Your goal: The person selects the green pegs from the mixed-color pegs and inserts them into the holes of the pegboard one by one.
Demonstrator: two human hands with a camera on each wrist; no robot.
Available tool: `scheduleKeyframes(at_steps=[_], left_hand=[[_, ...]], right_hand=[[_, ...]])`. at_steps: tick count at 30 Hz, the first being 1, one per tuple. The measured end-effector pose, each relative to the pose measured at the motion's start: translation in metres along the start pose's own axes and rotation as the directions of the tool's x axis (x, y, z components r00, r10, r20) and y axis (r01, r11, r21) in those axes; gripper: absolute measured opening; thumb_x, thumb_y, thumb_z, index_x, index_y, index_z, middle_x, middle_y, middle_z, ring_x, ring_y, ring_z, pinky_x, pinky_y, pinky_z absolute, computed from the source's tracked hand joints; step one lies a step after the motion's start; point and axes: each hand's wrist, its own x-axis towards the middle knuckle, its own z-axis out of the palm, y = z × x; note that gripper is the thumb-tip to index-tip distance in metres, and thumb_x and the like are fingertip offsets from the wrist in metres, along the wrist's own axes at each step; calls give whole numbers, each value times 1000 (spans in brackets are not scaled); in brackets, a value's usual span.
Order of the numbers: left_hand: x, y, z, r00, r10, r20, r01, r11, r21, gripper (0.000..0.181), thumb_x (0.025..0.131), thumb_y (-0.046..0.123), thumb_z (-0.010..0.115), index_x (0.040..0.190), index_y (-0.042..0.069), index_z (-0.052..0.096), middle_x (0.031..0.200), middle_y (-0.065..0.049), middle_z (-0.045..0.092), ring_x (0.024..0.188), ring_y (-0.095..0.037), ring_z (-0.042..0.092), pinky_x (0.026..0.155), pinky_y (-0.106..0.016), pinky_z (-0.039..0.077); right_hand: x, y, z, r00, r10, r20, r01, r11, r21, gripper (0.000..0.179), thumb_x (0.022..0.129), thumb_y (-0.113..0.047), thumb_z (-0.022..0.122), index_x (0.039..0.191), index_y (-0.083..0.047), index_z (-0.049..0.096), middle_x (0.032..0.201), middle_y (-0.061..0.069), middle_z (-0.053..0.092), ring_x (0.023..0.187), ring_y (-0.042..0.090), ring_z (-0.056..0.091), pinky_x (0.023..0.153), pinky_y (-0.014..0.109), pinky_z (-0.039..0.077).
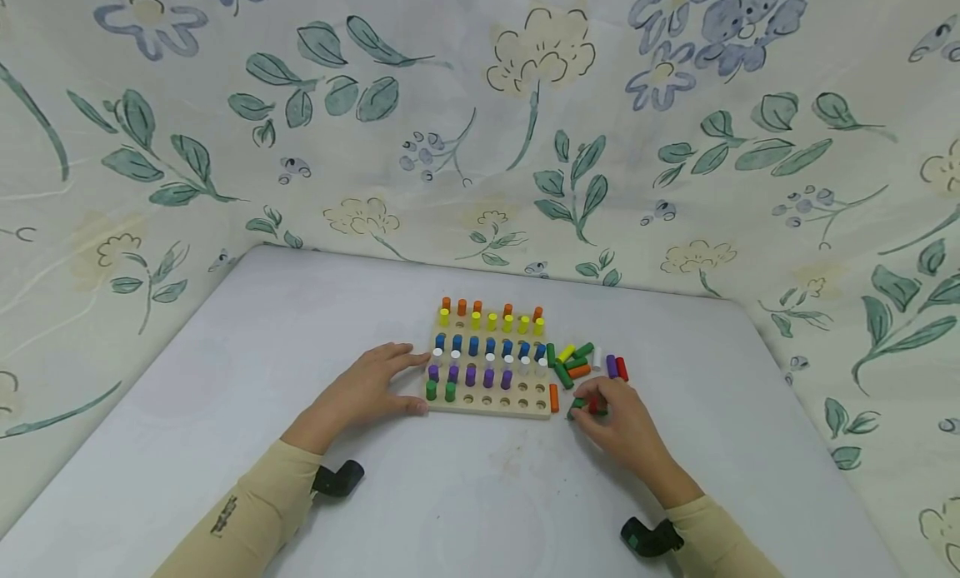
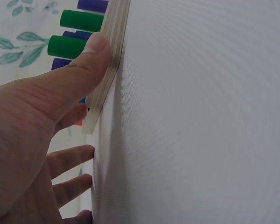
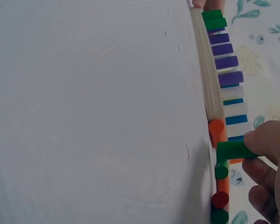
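A wooden pegboard (image 1: 487,409) lies on the table with rows of orange, yellow, blue, white, purple and green pegs standing in it. My left hand (image 1: 367,391) rests at the board's left side, fingers spread and mostly straight. Its thumb (image 2: 95,44) touches the board's edge close to two green pegs (image 2: 79,21). To the right of the board, my right hand (image 1: 626,424) pinches a green peg (image 3: 233,150) between thumb and fingertips. Under that hand lie a red peg (image 3: 220,199) and other green pegs, partly hidden by the fingers in the head view.
Loose green, yellow, orange, white, purple (image 1: 612,366) and red (image 1: 622,369) pegs lie right of the board. An orange peg (image 1: 554,398) lies against its right edge. Several holes in the front rows hold no peg. Behind the white table (image 1: 337,295) hangs a floral cloth (image 1: 450,186).
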Motion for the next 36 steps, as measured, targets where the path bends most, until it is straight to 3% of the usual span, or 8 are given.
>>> scheduleKeyframes(at_steps=[7,15,22,36], left_hand=[[0,0,0,1000,-2,0,2,1000,0,86,82,59,77,152,19,50,159,-19,38,147,-46,29,117,-66,28],[-1,2,-1,1000,-9,3,9,1000,-2,85,82,59,78,153,19,49,159,-19,38,148,-45,28,117,-66,28],[-2,3,-1,1000,-13,6,13,1000,-7,85,83,57,78,153,19,49,160,-19,38,148,-45,28,116,-66,28],[-2,1,-1,1000,-5,5,5,1000,-6,86,82,59,78,153,20,49,159,-19,38,148,-46,28,116,-66,28]], right_hand=[[2,-4,1,1000,11,14,-11,1000,27,26,85,-13,83,106,-14,68,97,-7,64,88,14,55,77,27,55],[4,-6,3,999,-35,15,34,996,81,24,86,-10,82,104,-15,67,86,-6,59,82,19,53,67,26,47],[5,-7,6,999,-52,-4,53,997,60,26,85,-10,83,105,-14,67,87,-5,60,82,16,50,66,25,44],[6,-11,8,998,-54,-14,54,997,51,27,84,-10,83,106,-13,68,95,-7,64,87,13,51,71,29,50]])
